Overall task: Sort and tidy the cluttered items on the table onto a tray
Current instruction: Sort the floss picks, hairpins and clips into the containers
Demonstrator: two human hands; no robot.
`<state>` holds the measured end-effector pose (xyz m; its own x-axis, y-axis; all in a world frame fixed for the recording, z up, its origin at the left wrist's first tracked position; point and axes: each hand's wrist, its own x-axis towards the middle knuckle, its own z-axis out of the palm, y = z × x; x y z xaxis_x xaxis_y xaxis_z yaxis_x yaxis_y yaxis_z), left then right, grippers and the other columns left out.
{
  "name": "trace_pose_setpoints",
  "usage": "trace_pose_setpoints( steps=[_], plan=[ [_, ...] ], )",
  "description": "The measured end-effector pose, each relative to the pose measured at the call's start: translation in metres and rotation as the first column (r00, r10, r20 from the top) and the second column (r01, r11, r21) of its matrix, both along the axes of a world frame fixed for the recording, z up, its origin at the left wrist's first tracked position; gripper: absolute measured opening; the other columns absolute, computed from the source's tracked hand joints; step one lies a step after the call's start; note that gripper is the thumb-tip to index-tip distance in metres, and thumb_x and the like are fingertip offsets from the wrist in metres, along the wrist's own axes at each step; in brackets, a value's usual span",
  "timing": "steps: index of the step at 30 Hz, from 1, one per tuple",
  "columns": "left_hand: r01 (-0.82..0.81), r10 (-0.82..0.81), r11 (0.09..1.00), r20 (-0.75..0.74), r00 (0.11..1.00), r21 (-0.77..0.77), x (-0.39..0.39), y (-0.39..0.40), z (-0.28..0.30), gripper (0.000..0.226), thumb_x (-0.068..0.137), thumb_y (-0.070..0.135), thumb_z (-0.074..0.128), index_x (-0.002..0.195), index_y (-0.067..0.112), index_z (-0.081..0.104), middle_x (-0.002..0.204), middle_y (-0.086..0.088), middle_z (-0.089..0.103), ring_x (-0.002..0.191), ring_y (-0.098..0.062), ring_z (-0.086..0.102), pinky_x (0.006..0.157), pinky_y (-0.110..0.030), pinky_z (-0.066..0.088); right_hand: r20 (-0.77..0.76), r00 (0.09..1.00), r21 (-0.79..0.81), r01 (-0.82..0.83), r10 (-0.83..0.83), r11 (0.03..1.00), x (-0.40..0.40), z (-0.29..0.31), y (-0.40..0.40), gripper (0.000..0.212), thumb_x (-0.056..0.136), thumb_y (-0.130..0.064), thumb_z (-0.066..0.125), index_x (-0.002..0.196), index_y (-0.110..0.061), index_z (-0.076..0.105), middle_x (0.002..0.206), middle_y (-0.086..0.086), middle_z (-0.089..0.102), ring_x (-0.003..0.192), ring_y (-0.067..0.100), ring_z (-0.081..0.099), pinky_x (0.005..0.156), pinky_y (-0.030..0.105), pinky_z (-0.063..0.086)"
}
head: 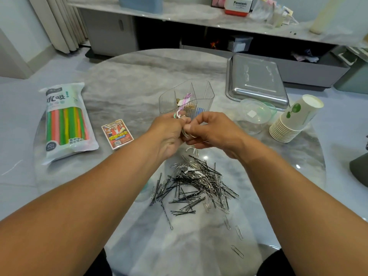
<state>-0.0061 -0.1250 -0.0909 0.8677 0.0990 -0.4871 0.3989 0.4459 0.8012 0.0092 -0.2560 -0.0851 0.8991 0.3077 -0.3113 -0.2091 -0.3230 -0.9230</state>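
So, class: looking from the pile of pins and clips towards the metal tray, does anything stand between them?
Yes. A clear plastic bowl sits just in front of the tray, with stacked paper cups lying beside it. Both lie between the pile and the tray.

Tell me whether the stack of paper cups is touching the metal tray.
Apart. The head view shows bare tabletop between the stack of paper cups and the metal tray.

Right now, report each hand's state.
Left hand: fingers curled round small white floss picks.
Right hand: fingers pinching a white floss pick.
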Motion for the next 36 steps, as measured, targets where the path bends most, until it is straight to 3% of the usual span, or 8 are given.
trace_pose_setpoints(
  steps=[4, 8, 17, 22, 26, 32, 34, 36],
  plan=[
    [-0.08, 0.065, 0.991, -0.131, 0.989, -0.109, 0.001, 0.009, 0.001, 0.023, 0.106, -0.002, 0.035, 0.102, 0.014, 0.051, 0.083, -0.005, 0.054, 0.07, -0.013, 0.059, 0.069, -0.03, 0.053, 0.073, 0.997, -0.245, 0.012, 0.006, 0.97, 0.014, -0.015, -0.019, 0.006, 0.091, -0.013, 0.075, 0.097, -0.014, 0.073, 0.085, 0.0, 0.074, 0.07, 0.01, 0.066, 0.056, 0.017, 0.053],
    [0.025, -0.051, 0.993, -0.218, 0.975, -0.117, -0.002, 0.009, 0.004, 0.016, 0.107, 0.004, 0.037, 0.099, 0.006, 0.051, 0.084, -0.008, 0.056, 0.072, -0.014, 0.058, 0.087, -0.032, 0.053, 0.112, 0.984, -0.631, -0.036, 0.136, 0.775, 0.012, -0.041, -0.028, 0.022, 0.08, -0.014, 0.086, 0.097, -0.022, 0.075, 0.08, -0.01, 0.065, 0.068, 0.004, 0.06, 0.058, 0.017, 0.043],
    [0.068, -0.112, 0.973, -0.195, 0.974, -0.22, -0.002, 0.005, 0.005, 0.034, 0.1, 0.035, 0.053, 0.075, 0.013, 0.053, 0.077, -0.005, 0.037, 0.073, -0.017, 0.04, 0.064, -0.026, 0.036, 0.131, 0.984, -0.785, 0.031, 0.117, 0.618, 0.009, -0.051, -0.018, 0.01, 0.093, -0.021, 0.071, 0.089, -0.012, 0.073, 0.094, 0.01, 0.074, 0.093, 0.031, 0.068, 0.087, 0.04, 0.056],
    [0.011, -0.049, 0.985, -0.216, 0.975, -0.171, -0.004, 0.002, 0.0, 0.042, 0.101, 0.042, 0.05, 0.08, 0.006, 0.058, 0.082, -0.01, 0.051, 0.087, -0.02, 0.051, 0.076, -0.031, 0.045, 0.247, 0.969, -0.674, 0.159, 0.017, 0.721, 0.009, -0.033, -0.021, 0.015, 0.1, -0.018, 0.06, 0.092, -0.008, 0.069, 0.093, 0.011, 0.073, 0.087, 0.032, 0.067, 0.079, 0.04, 0.054],
    [0.018, -0.069, 0.974, -0.218, 0.973, -0.226, -0.006, 0.002, -0.004, 0.048, 0.101, 0.048, 0.046, 0.083, 0.005, 0.059, 0.076, -0.008, 0.047, 0.073, -0.018, 0.045, 0.069, -0.029, 0.04, 0.522, 0.852, -0.492, 0.344, -0.046, 0.8, -0.006, -0.015, -0.008, 0.007, 0.095, -0.023, 0.062, 0.089, -0.023, 0.064, 0.079, -0.007, 0.067, 0.077, 0.016, 0.063, 0.065, 0.033, 0.051],
    [-0.047, -0.028, 0.95, -0.233, 0.972, -0.31, -0.003, 0.002, -0.001, 0.047, 0.108, 0.037, 0.037, 0.126, 0.0, 0.057, 0.101, -0.016, 0.071, 0.068, -0.023, 0.071, 0.048, -0.029, 0.057, 0.657, 0.663, -0.62, 0.204, 0.359, 0.758, -0.035, -0.012, 0.015, 0.017, 0.095, -0.035, 0.065, 0.089, -0.024, 0.076, 0.081, -0.006, 0.073, 0.079, 0.018, 0.065, 0.084, 0.043, 0.051],
    [-0.068, 0.006, 0.96, -0.223, 0.975, -0.273, -0.002, 0.005, -0.001, 0.032, 0.106, 0.018, 0.04, 0.123, -0.003, 0.057, 0.108, -0.015, 0.069, 0.073, -0.023, 0.069, 0.051, -0.03, 0.058, 0.638, 0.741, -0.492, 0.181, 0.211, 0.852, -0.036, -0.007, 0.016, 0.02, 0.096, -0.039, 0.065, 0.086, -0.025, 0.076, 0.076, -0.008, 0.072, 0.071, 0.01, 0.063, 0.077, 0.039, 0.053],
    [-0.094, 0.039, 0.964, -0.215, 0.976, -0.249, -0.002, 0.008, -0.002, 0.019, 0.103, 0.011, 0.039, 0.107, 0.005, 0.057, 0.082, -0.009, 0.061, 0.058, -0.016, 0.056, 0.049, -0.026, 0.051, 0.503, 0.862, -0.394, 0.158, 0.068, 0.905, -0.032, -0.004, 0.009, 0.011, 0.091, -0.033, 0.071, 0.084, -0.027, 0.076, 0.076, -0.014, 0.073, 0.067, 0.001, 0.063, 0.071, 0.033, 0.055]
  ],
)
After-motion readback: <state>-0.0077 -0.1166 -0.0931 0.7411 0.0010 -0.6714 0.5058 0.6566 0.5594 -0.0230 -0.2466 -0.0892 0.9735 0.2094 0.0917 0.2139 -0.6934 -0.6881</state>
